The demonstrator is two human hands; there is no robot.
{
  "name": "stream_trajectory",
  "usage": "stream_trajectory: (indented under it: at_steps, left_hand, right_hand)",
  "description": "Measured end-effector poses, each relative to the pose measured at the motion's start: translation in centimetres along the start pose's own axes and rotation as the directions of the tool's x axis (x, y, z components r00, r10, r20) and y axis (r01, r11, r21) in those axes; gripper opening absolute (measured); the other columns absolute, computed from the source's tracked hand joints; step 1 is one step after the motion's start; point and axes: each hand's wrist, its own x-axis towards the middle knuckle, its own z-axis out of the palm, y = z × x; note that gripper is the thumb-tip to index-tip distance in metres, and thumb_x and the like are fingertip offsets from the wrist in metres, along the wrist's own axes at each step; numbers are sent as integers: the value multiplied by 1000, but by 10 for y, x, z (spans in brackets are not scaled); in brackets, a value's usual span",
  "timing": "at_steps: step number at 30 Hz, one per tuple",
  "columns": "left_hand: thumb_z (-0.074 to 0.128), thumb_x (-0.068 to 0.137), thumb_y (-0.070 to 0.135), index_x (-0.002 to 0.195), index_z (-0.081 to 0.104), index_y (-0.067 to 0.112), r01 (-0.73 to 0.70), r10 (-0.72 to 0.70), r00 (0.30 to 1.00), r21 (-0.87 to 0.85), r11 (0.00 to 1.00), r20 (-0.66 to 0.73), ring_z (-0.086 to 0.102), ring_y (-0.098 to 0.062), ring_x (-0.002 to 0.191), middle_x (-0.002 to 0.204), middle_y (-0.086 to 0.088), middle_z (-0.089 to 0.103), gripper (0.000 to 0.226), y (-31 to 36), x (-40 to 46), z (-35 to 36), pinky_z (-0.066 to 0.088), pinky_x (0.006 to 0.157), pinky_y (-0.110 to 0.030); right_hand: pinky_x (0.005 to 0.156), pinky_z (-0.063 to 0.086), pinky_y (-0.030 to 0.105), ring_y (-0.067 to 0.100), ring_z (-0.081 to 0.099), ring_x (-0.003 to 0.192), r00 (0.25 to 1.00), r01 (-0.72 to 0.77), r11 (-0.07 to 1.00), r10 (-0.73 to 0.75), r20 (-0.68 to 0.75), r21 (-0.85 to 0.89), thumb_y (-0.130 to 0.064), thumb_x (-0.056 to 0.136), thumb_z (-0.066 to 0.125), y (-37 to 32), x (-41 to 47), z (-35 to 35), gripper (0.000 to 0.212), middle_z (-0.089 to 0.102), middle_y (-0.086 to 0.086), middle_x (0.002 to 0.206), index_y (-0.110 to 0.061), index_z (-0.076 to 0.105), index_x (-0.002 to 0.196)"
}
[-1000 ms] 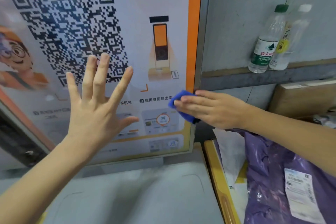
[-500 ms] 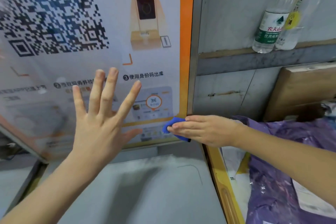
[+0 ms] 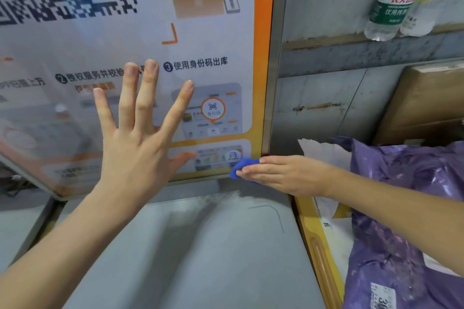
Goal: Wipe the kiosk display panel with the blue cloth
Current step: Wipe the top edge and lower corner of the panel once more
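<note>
Right hand [image 3: 283,174] presses the blue cloth [image 3: 242,167] flat-fingered on the display panel [image 3: 150,40] at its lower right corner; left hand [image 3: 140,138] is spread wide on the glass. Best sweep left with even pressure. Purple bags [image 3: 391,208] and bottles [image 3: 396,5] crowd the right side.

Even, soft indoor light; pale glare on the display panel [image 3: 75,113], motion blur, wide-angle bending at edges.
</note>
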Motion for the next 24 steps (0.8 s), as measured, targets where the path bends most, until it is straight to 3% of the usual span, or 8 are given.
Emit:
stream_trajectory:
  at_steps: [2,6,10,13,17,19,22,24]
  left_hand:
    - [86,59,58,159,12,28,-1,1,1000,5,1000,7,0,-41,150,162,-18,-2,128,0,0,0,14,109,-76]
    - [84,59,58,159,11,28,-1,1,1000,10,1000,13,1,-42,150,162,-18,-1,127,0,0,0,14,109,-76]
    - [84,60,59,159,10,28,1,-1,1000,14,1000,10,3,-43,150,162,-19,0,127,1,0,1,14,110,-75]
    - [83,60,59,159,10,28,-3,3,1000,16,1000,9,3,-44,149,162,-22,2,127,1,0,1,13,110,-75]
    - [83,60,59,159,9,29,-8,8,1000,2,1000,9,4,-44,150,162,-24,5,127,0,-1,0,13,111,-74]
    - [83,60,58,159,10,28,-17,17,1000,-3,1000,12,4,-43,150,162,-24,5,127,-1,-5,0,13,112,-73]
    - [85,58,56,159,13,28,-16,16,1000,-16,1000,23,2,-40,151,163,-22,5,127,-2,-14,0,13,113,-71]
    - [84,59,57,159,13,28,-15,16,999,-19,1000,35,2,-39,151,163,-20,3,126,-4,-19,2,11,114,-70]
  right_hand:
    - [122,12,35,20,10,152,1000,-5,1000,5,-7,-10,4,92,49,0,0,2,65,15,8,164,-3,27,153]
    - [125,6,38,24,6,153,981,-154,985,161,-109,77,9,100,22,18,2,-11,57,7,11,166,1,17,156]
    - [125,7,40,26,8,153,945,-270,958,283,-163,99,4,103,20,15,10,-13,53,7,13,166,1,14,156]
    - [125,9,38,24,12,152,969,-183,976,200,-148,118,7,101,15,-5,18,-1,54,13,11,164,0,23,154]
    - [119,8,39,21,2,150,1000,0,996,2,-28,84,6,88,52,-21,23,11,59,13,9,161,-5,45,145]
    - [119,9,38,20,6,151,999,-7,997,10,-50,71,8,91,41,-21,23,10,58,14,8,163,-4,40,148]
    - [123,8,38,24,12,152,990,-85,986,99,-97,141,12,100,11,-15,23,1,55,15,10,164,3,30,150]
    - [125,8,40,27,10,153,965,-205,960,231,-127,188,9,102,17,-11,33,-7,52,12,12,165,5,22,154]
